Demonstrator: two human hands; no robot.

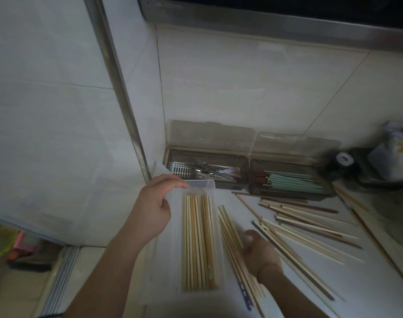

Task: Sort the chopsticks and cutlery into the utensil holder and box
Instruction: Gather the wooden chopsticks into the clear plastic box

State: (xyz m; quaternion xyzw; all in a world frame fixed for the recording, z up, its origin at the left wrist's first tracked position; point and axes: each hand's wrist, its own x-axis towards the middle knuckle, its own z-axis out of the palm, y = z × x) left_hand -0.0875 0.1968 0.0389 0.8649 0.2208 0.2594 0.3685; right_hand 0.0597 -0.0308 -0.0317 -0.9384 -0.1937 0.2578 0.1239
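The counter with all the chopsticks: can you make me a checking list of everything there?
Surface: pale counter, dimly lit.
Job's things: clear plastic box holding pale wooden chopsticks; loose mixed chopsticks scattered to its right; two dark lidded trays, one with metal cutlery, one with green and brown chopsticks.
Clutter: black object with white roll, blurred.
Hands: left hand holds the box's rim; right hand grips a chopstick bundle.
Cables: nothing seen.
Surroundings: white tiled walls.

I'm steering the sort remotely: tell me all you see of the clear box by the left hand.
The clear box is a long, lidless translucent plastic tray lying flat on the white counter, long side running away from the camera. Pale wooden chopsticks lie lengthwise inside. The left hand holds its far left corner.
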